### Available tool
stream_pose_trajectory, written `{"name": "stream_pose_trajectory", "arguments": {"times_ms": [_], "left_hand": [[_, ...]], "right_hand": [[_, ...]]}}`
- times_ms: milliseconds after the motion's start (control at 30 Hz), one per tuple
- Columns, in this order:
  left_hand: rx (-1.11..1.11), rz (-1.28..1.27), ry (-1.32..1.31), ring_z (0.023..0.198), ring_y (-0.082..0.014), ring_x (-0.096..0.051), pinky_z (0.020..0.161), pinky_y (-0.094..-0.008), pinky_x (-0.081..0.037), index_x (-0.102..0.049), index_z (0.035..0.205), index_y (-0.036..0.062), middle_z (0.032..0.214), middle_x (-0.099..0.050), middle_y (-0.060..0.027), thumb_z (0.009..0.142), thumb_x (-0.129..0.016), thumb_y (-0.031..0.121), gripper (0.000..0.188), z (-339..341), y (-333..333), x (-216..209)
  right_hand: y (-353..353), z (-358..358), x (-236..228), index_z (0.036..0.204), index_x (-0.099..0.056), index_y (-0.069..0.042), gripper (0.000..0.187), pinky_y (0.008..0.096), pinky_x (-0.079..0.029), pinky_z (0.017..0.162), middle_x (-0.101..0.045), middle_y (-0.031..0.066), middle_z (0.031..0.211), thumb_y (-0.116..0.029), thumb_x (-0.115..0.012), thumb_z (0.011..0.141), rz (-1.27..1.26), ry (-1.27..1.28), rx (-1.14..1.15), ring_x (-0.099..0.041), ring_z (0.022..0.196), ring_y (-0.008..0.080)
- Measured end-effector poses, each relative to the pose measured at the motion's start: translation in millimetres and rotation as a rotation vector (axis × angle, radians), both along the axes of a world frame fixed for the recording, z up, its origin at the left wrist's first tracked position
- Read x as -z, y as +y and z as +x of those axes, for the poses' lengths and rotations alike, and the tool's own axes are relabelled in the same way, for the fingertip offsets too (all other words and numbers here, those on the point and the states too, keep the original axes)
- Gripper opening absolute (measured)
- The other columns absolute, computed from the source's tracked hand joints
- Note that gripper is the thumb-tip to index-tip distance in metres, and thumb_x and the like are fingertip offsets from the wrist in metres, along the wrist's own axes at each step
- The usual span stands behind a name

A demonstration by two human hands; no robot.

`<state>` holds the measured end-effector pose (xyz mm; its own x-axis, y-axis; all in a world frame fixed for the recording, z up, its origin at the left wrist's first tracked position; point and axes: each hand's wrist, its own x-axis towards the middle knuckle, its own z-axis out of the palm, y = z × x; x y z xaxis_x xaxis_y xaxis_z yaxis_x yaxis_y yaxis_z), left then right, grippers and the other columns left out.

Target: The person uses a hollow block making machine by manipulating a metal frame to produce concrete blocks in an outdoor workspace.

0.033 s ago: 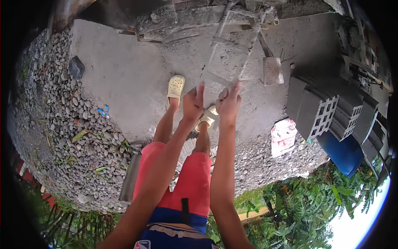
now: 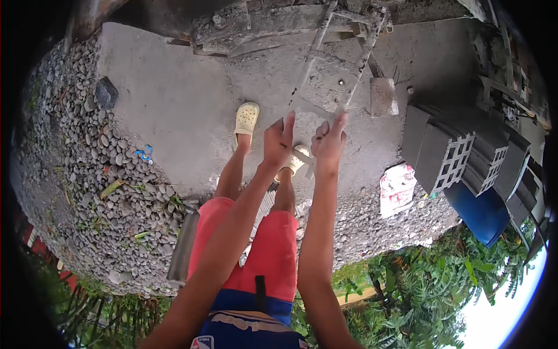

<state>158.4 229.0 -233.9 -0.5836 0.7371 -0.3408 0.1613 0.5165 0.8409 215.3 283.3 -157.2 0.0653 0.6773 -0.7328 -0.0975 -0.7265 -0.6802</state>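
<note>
A grey, dusty frame with two long rails and cross-pieces, like a short ladder (image 2: 353, 80), stretches away from me over the concrete. My left hand (image 2: 279, 141) is closed round the near end of its left rail, thumb along the rail. On the right rail's near end, my right hand (image 2: 328, 144) is closed in the same way. Flat grey ends of the frame seem to show below my hands, over my right clog (image 2: 300, 158). The left clog (image 2: 247, 118) is planted farther left on the concrete (image 2: 168, 99). My palms hide the exact grip.
Beyond the frame lies a dusty timber beam (image 2: 273, 32). A small board (image 2: 383, 98) rests at its right. Stacked grey hollow panels (image 2: 433, 151), a blue container (image 2: 476, 214) and a white-red sack (image 2: 397, 189) stand or lie rightward. Gravel (image 2: 116, 203) borders the left, with a dark block (image 2: 106, 93).
Both hands and the frame have shifted slightly to the right. The frame looks less blurred now. My grip on it stays the same.
</note>
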Motion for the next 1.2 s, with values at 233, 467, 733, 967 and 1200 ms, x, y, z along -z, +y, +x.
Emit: {"name": "stream_pose_trajectory", "arguments": {"times_ms": [233, 467, 733, 967, 1200], "left_hand": [[-0.454, -0.014, -0.293, 0.052, -0.0046, -0.043, 0.044, -0.0210, -0.035, -0.059, 0.077, -0.0022, 0.052, -0.049, -0.0004, 0.086, -0.040, 0.034, 0.042, -41, -68, 2], [-0.244, -0.206, -0.133, 0.049, -0.0074, -0.045, 0.044, -0.0249, -0.037, -0.058, 0.078, -0.0052, 0.051, -0.048, -0.0045, 0.086, -0.036, 0.037, 0.048, -49, -75, -1], [-0.016, -0.190, -0.083, 0.042, -0.0350, -0.040, 0.043, -0.0393, -0.032, -0.043, 0.055, -0.0043, 0.047, -0.042, -0.0219, 0.083, -0.042, 0.038, 0.051, 14, -15, -9], [-0.201, -0.142, -0.109, 0.046, -0.0176, -0.048, 0.045, -0.0296, -0.036, -0.055, 0.065, -0.0020, 0.051, -0.049, -0.0136, 0.084, -0.038, 0.041, 0.049, -40, -69, 6], [-0.146, -0.093, -0.286, 0.047, -0.0063, -0.036, 0.041, -0.0267, -0.029, -0.052, 0.062, -0.0014, 0.047, -0.040, -0.0010, 0.085, -0.039, 0.036, 0.045, -36, -67, -20]], "right_hand": [[-50, -44, 28, 0.054, -0.027, -0.012, 0.047, 0.0213, -0.022, 0.038, -0.024, -0.0045, 0.048, -0.047, -0.029, 0.085, 0.059, 0.037, -0.377, -0.025, 0.043, 0.0054], [-54, -44, 40, 0.052, -0.032, -0.008, 0.051, 0.0224, -0.022, 0.038, -0.030, -0.0035, 0.046, -0.048, -0.029, 0.085, 0.084, -0.024, -0.259, -0.028, 0.042, 0.0056], [-7, 29, 17, 0.057, -0.035, -0.009, 0.048, 0.0209, -0.019, 0.032, -0.030, -0.0036, 0.049, -0.051, -0.037, 0.081, -0.060, -0.002, 0.168, -0.026, 0.039, 0.0050], [-61, -34, 36, 0.063, -0.031, -0.013, 0.041, 0.0210, -0.016, 0.034, -0.021, -0.0052, 0.050, -0.048, -0.037, 0.082, -0.025, 0.111, 0.015, -0.019, 0.041, 0.0058], [-64, -24, -2, 0.069, -0.032, -0.013, 0.035, 0.0201, -0.017, 0.035, -0.022, -0.0050, 0.050, -0.044, -0.040, 0.083, -0.091, 0.117, 0.115, -0.020, 0.041, 0.0053]]}}
